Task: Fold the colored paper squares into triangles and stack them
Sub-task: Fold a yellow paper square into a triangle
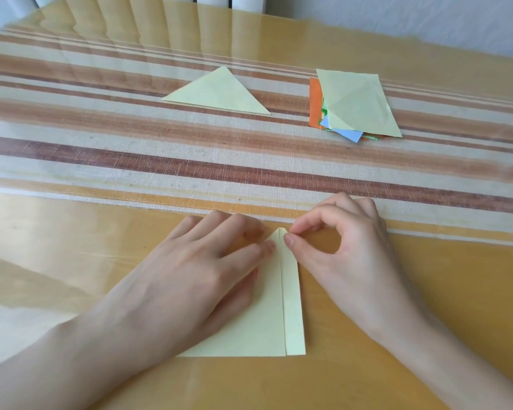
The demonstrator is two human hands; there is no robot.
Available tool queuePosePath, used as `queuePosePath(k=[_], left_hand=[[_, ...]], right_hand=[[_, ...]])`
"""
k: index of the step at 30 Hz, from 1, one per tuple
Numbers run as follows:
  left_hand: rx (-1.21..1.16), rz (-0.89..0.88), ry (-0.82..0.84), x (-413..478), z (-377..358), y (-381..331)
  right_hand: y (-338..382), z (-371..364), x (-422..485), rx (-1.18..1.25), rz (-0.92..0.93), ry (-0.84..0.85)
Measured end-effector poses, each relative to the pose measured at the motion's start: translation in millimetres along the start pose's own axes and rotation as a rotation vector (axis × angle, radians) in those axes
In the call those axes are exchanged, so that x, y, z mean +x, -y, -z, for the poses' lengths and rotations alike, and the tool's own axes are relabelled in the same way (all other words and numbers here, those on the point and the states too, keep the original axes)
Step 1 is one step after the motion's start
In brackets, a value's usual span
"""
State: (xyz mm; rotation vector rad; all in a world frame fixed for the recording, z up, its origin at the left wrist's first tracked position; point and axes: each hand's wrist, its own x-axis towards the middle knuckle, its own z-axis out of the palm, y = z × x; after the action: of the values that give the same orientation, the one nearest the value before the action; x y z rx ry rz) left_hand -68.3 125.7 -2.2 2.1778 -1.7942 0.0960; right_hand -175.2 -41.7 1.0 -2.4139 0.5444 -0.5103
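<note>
A pale yellow paper (pixel 290 315) lies partly folded on the table right in front of me, its tip pointing away. My left hand (pixel 202 267) rests flat on its left part, fingers straight and pressing it down. My right hand (pixel 341 250) pinches the paper's top corner between thumb and forefinger. A folded pale yellow triangle (pixel 219 93) lies flat farther back, left of centre. A pile of unfolded colored squares (pixel 356 102) sits at the back right, pale yellow on top, with orange, blue and green edges showing beneath.
The table (pixel 427 291) has a glossy yellow-orange surface with a striped brown and cream runner (pixel 131 149) across its middle. White vertical slats (pixel 148 1) stand beyond the far edge.
</note>
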Motion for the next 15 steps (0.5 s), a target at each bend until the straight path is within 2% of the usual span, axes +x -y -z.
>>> queuePosePath(k=[2, 7, 15], left_hand=[[-0.004, -0.001, 0.001, 0.0, 0.7, 0.0], [-0.013, -0.025, -0.006, 0.6, 1.5, -0.7], [0.017, -0.051, -0.022, 0.0, -0.4, -0.6]], right_hand=[[0.3, -0.5, -0.6, -0.013, 0.048, -0.026], [-0.9, -2.7, -5.2, -0.226, 0.305, -0.146], [-4.3, 0.1, -3.8, -0.315, 0.424, -0.171]])
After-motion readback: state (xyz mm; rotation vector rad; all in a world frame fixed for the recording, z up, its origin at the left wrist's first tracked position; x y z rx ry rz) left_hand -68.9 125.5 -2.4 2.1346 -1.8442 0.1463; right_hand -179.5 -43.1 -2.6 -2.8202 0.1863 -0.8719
